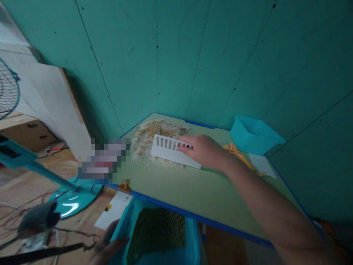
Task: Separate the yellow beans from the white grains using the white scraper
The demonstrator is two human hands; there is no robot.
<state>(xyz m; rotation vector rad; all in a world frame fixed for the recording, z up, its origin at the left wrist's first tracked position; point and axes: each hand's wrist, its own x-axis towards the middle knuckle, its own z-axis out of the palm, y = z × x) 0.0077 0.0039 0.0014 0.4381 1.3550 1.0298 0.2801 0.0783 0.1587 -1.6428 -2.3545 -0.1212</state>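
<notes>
My right hand (205, 149) is closed around the top edge of a white slotted plastic plate (176, 152), held tilted on the table. Behind and left of the plate is a spread pile of yellowish beans and white grains (154, 130); the plate hides part of it. Low at the left, my left hand (110, 243) grips the left rim of a blue bin (194, 243), thumb over the edge. Inside that bin lie dark green beans (154, 232) with yellowish ones at the right. The bin sits below the table's front edge.
The pale green table (171, 187) has blue edging and stands against a green wall (179, 55). A blue container (255, 134) and an orange cloth (239, 156) lie at its right. A blurred-out flat item (104, 160) is at its left. A fan stand (71, 202) and cables are on the floor.
</notes>
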